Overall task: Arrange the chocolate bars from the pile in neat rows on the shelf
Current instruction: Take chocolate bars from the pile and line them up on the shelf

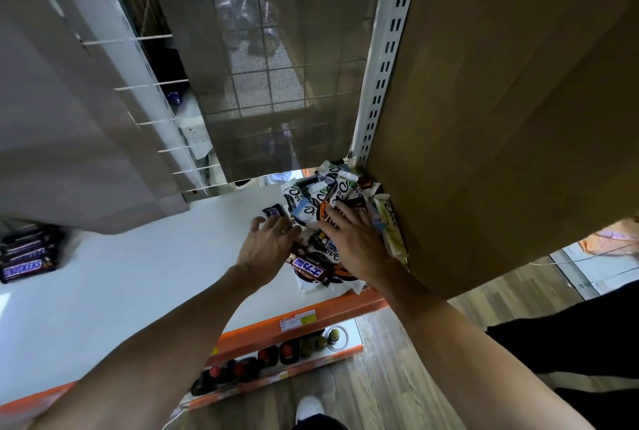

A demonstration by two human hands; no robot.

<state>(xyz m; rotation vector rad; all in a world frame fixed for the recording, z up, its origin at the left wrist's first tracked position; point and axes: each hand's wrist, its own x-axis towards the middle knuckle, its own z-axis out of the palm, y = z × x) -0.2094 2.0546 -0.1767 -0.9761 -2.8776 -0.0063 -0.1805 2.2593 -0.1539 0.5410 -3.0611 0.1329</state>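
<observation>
A pile of chocolate bars (332,194), mostly white and brown wrappers, lies at the right end of the white shelf (155,277). My left hand (266,250) reaches into the pile's left side, fingers curled around a dark bar whose wrapper shows beneath it. My right hand (349,239) lies flat on top of the pile, fingers spread. A dark Snickers bar (309,269) lies at the pile's near edge between my hands. Another Snickers bar (275,212) sits just left of the pile. A neat stack of Snickers bars (27,253) stands at the shelf's far left.
A large cardboard box (501,118) stands right of the pile, against it. A grey mesh back panel (269,66) closes the shelf behind. The shelf's orange front edge (304,319) runs below my arms. Bottles (276,357) stand on the lower shelf.
</observation>
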